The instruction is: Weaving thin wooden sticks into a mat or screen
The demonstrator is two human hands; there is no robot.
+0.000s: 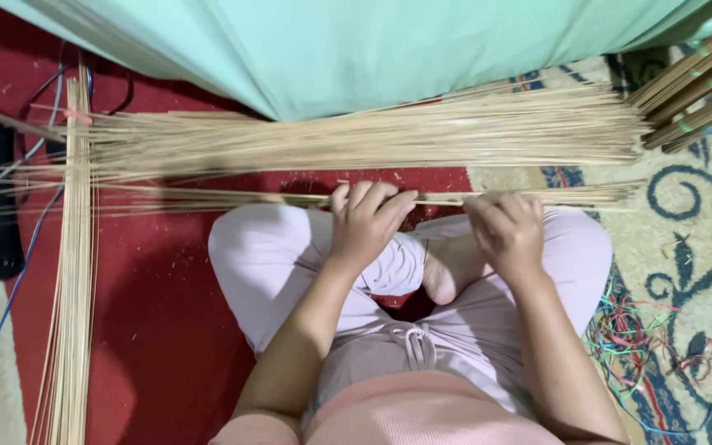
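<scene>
Carpet (150,330): sticks (306,198) lie left-right.

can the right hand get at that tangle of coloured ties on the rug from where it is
Probably yes. The right hand grips the thin stick bundle over the knees, and the coloured ties lie on the rug just past the right knee, with nothing between. It would have to let go of the sticks first.

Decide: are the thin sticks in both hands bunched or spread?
Bunched: the thin sticks form one narrow bundle under left hand and right hand.

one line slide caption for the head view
Seated cross-legged, left hand and right hand grip a thin bundle of pale bamboo sticks over a red carpet.
</scene>
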